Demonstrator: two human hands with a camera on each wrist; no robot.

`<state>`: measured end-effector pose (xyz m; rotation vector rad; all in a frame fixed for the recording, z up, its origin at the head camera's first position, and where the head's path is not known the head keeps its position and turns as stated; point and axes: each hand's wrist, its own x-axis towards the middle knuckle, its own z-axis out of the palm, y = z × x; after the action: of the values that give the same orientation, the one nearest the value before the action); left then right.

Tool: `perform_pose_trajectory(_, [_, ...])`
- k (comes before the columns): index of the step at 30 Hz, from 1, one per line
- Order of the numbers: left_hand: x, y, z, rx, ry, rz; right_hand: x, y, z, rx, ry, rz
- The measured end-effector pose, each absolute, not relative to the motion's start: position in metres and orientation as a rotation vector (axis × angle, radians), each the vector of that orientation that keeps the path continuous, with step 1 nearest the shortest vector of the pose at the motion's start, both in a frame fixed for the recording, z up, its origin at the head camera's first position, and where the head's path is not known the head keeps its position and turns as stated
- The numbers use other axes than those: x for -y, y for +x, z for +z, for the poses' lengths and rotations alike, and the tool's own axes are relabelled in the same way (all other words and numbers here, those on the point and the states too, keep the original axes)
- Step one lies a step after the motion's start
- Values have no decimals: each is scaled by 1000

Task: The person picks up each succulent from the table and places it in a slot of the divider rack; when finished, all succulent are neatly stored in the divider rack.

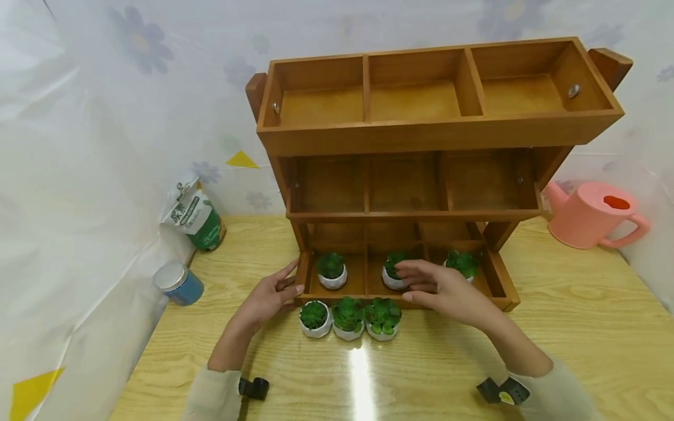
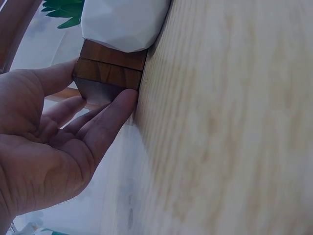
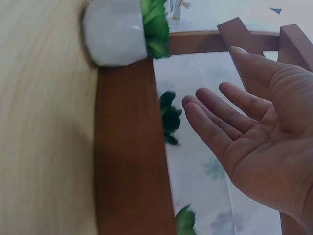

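My left hand (image 1: 268, 298) is at the left end of a brown wooden three-tier shelf (image 1: 411, 138), its thumb and fingertips touching the corner of the bottom tier (image 2: 110, 71). Over the front of that tier hovers my right hand (image 1: 447, 289), fingers loosely extended and holding nothing in the right wrist view. It partly covers the middle potted succulent (image 1: 392, 278). Another succulent (image 1: 332, 272) stands in the left compartment, a third (image 1: 461, 263) in the right one. Along the shelf's front, three more succulents in white faceted pots (image 1: 315, 319) stand side by side on the table.
A blue jar with a silver lid (image 1: 179, 283) and a green-and-white pouch (image 1: 196, 216) stand at the left. A pink watering can (image 1: 595, 215) is right of the shelf. Patterned sheeting (image 1: 205, 117) hangs behind the wooden table (image 1: 421, 374).
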<state>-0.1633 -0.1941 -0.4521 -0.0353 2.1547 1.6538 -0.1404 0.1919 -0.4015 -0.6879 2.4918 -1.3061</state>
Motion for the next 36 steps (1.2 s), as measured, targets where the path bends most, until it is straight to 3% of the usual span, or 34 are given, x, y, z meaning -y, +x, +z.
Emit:
perform_pose_trajectory(11, [195, -162, -450, -2164, -28, 1649, -215, -123, -428, -2245, -720, -1423])
perform_pose_trajectory(36, [193, -162, -451, -2158, -36, 1660, -191, -120, -449, -2262, -718, -1298])
